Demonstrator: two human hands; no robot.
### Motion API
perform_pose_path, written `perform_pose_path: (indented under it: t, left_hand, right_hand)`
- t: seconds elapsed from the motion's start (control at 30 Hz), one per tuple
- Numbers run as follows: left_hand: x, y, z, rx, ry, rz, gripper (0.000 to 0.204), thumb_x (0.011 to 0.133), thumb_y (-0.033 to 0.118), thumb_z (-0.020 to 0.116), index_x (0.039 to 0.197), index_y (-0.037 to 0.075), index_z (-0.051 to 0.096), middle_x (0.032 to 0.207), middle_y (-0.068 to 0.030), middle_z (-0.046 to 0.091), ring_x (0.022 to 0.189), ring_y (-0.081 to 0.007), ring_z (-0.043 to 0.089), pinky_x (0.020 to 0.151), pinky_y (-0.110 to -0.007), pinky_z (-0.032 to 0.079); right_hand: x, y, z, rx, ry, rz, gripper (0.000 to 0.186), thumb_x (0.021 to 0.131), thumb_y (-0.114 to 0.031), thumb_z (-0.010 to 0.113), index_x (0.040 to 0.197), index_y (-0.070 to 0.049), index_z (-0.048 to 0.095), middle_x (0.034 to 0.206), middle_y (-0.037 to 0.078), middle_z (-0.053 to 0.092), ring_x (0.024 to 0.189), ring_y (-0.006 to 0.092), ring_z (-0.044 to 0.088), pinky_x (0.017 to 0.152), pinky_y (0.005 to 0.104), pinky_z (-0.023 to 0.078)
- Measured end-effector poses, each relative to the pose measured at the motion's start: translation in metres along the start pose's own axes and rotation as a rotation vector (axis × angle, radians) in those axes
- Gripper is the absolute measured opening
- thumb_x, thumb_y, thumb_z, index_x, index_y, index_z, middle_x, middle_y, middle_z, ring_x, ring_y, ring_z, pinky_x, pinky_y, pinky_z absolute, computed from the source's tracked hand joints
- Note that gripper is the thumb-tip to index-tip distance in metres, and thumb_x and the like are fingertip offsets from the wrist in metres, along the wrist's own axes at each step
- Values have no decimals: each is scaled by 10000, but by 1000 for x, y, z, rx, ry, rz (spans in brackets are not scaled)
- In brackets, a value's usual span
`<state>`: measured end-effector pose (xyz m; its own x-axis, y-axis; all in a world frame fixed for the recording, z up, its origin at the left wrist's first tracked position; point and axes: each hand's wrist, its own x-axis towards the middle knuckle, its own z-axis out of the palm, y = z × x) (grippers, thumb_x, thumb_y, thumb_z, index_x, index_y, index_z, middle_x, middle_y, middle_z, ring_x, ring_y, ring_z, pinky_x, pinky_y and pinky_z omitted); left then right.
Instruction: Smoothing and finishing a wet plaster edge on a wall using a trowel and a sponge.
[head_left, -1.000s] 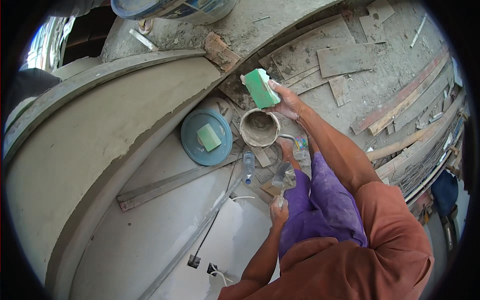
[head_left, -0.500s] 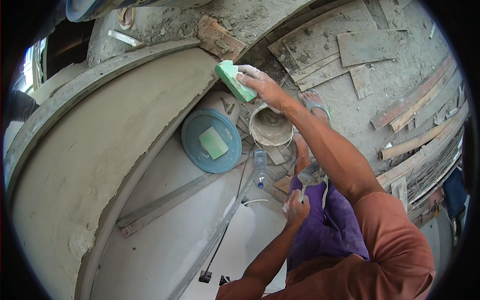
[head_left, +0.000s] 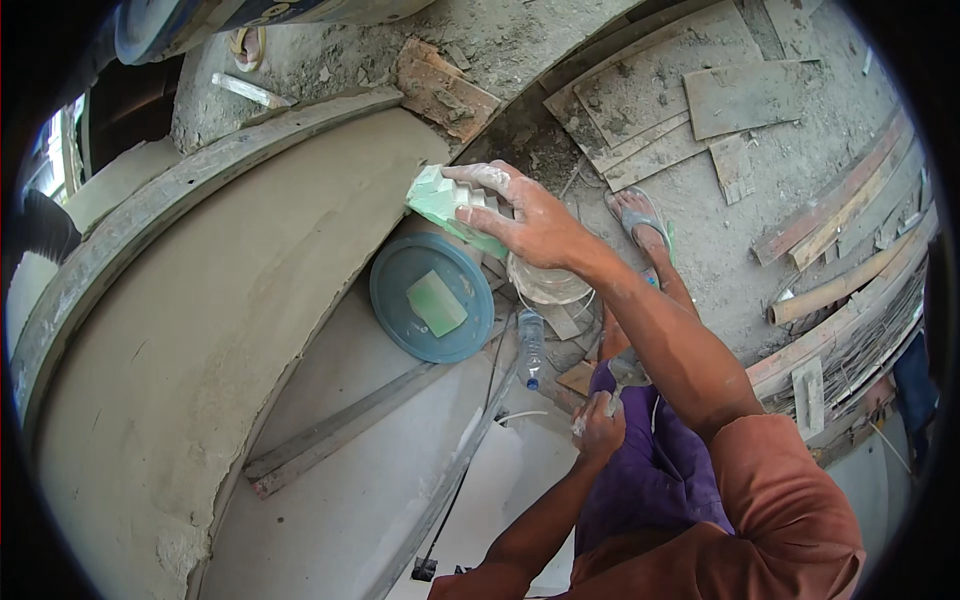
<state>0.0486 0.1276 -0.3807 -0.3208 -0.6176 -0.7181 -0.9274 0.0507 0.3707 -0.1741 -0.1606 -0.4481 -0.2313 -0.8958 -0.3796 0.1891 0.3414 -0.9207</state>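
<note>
We see mint green broken by ragged white on the block [head_left: 430, 197] in the right hand [head_left: 540, 220], whose fingers are streaked chalky white; the left hand [head_left: 600, 428] carries whitish smears too. At the middle of the dull blue lid [head_left: 393, 325], a second block [head_left: 437, 303] shows two greens — one paler, one deeper. We find a blue cap on the clear bottle [head_left: 531, 342], purple trousers [head_left: 650, 480], a rust-orange shirt [head_left: 790, 500] and — toward the grey floor's [head_left: 735, 275] right edge — reddish and tan planks [head_left: 832, 208].

Hands [head_left: 540, 225] grip — green block [head_left: 436, 198] right, trowel [head_left: 628, 373] left
</note>
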Motion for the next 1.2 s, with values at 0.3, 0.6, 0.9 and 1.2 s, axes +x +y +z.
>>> perform_pose_path:
  t: [0.3,0.6,0.9,1.2]
  left_hand:
    - [0,5,-1,-27,-81,-37,237,864,264,634,975,57,603,954,-137,641,924,-370,638,836,-517,463]
    - [-3,-3,3,-1,-45,-34,265,857,259,643,1001,38,614,976,-148,658,909,-382,642,843,-521,469]
    - [5,-1,0,-22,-16,19,252,840,232,657,975,26,606,910,-165,646,851,-399,639,756,-503,474]
    - [0,-1,-1,-43,-27,19,227,843,237,647,927,34,592,881,-171,633,836,-401,634,745,-511,473]
  right_hand:
    - [36,29,-18,336,46,224,444,985,-357,562,1320,-66,587,945,40,641,759,104,559,670,276,474]
    - [36,12,-5,257,-12,173,491,993,-364,545,1343,-20,566,1141,107,659,1020,172,580,914,298,446]
    - [26,8,-12,531,52,194,508,1001,-381,537,1336,0,555,1156,105,639,1015,162,569,901,288,451]
    - [26,31,-4,275,27,158,522,1001,-393,526,1363,-18,539,1158,130,648,1042,184,576,922,303,444]
